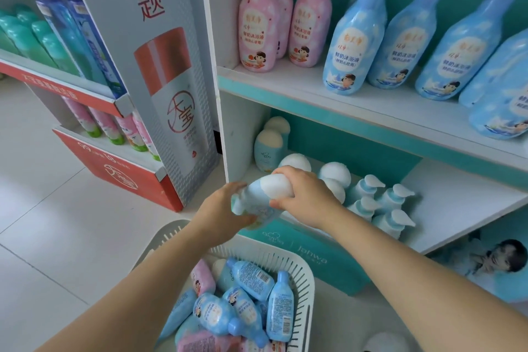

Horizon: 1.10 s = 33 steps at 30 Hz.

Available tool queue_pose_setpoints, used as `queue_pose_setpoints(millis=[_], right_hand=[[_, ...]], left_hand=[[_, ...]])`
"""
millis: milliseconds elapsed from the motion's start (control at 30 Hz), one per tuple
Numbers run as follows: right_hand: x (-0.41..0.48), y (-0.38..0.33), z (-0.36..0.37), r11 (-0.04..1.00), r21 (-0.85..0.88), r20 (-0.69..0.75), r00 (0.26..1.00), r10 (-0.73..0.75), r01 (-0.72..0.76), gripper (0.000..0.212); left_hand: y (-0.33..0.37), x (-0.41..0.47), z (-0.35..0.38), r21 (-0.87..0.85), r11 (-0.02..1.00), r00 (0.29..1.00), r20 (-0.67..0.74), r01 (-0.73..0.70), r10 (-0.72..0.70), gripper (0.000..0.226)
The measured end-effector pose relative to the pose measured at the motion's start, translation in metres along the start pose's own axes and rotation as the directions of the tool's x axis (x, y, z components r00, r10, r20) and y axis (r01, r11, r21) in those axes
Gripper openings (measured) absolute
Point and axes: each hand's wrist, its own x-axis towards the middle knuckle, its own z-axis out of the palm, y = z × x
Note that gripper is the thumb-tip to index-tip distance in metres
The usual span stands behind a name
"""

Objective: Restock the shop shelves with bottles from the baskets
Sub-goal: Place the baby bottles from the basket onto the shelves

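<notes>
left hand [221, 210]: curled round the bottle [261, 194] base, steadying it
right hand [304, 197]: wraps its top, likely to stand it at lower shelf [457, 208] front-left corner

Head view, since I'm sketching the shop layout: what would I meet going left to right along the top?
Green bottles → printed display panel → pink bottles → blue bottles.
</notes>
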Motion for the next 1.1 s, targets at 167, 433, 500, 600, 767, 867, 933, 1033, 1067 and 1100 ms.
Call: queue_pose_setpoints(millis=[167,433,500,600,767,867,933,1033,1067,1100], right_hand=[[0.019,0.024,0.011,0.986,-0.043,-0.111,0.981,0.156,-0.162,0.049],[0.038,0.035,0.031,0.963,-0.121,-0.169,0.961,0.219,-0.241,0.05],[0.042,0.036,0.038,0.958,-0.148,-0.175,0.96,0.218,-0.245,0.05],[0.049,0.037,0.046,0.954,-0.17,-0.162,0.962,0.219,-0.246,0.049],[0.057,0.036,0.054,0.944,-0.209,-0.127,0.964,0.234,-0.256,0.051],[0.058,0.036,0.057,0.94,-0.211,-0.119,0.962,0.247,-0.267,0.052],[0.059,0.037,0.058,0.942,-0.193,-0.13,0.959,0.253,-0.275,0.053],[0.059,0.035,0.057,0.943,-0.184,-0.179,0.953,0.246,-0.278,0.052],[0.058,0.035,0.057,0.941,-0.2,-0.2,0.952,0.234,-0.273,0.051],[0.057,0.034,0.057,0.939,-0.218,-0.217,0.951,0.221,-0.268,0.05]], left_hand=[[0.0,0.0,-0.009,-0.003,0.999,0.997,-0.072,0.032,-0.032,0.059],[-0.008,-0.01,-0.023,0.018,0.997,0.996,-0.055,0.077,-0.076,0.052],[-0.01,-0.012,-0.027,0.013,0.997,0.995,-0.06,0.081,-0.08,0.051],[-0.013,-0.015,-0.03,0.017,0.997,0.995,-0.057,0.078,-0.077,0.051],[-0.018,-0.02,-0.034,0.027,0.997,0.996,-0.042,0.078,-0.077,0.05],[-0.022,-0.022,-0.037,0.036,0.995,0.995,-0.046,0.089,-0.088,0.05],[-0.022,-0.022,-0.038,0.038,0.995,0.994,-0.046,0.097,-0.095,0.05],[-0.021,-0.023,-0.038,0.035,0.994,0.994,-0.042,0.099,-0.098,0.05],[-0.02,-0.023,-0.038,0.033,0.995,0.994,-0.042,0.098,-0.097,0.049],[-0.02,-0.023,-0.039,0.034,0.995,0.995,-0.042,0.095,-0.094,0.049]])
